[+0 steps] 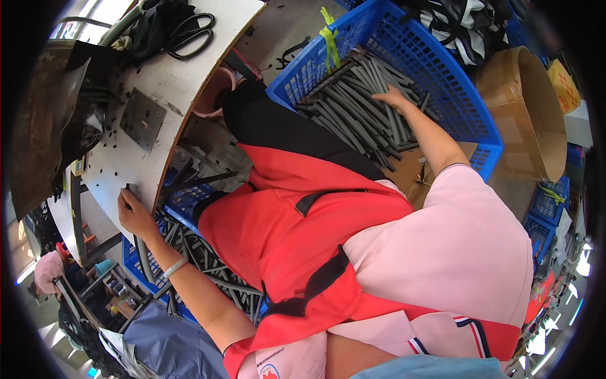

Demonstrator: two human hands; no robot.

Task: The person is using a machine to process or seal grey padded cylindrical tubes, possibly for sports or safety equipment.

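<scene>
My left hand (pixel 136 216) is closed at the edge of the white worktable, its fingers pinched round a dark grey tube (pixel 131 187) whose short end shows above them. A similar grey length shows below the hand, but I cannot tell whether it is the same piece. My right hand (pixel 394 99) reaches into a large blue plastic crate (pixel 442 69), thumb and fingers apart, over a heap of dark grey tubes (pixel 353 104). The fingertips are at the tubes; none is seen lifted.
On the white worktable (pixel 142 79) lie black scissors (pixel 192 36), a metal plate (pixel 142 120) and dark scraps. Another blue crate (pixel 132 259) with grey tubes stands beneath my left arm. A pink bucket (pixel 214 93) is under the table; a cardboard box (pixel 521 114) stands right of the large crate.
</scene>
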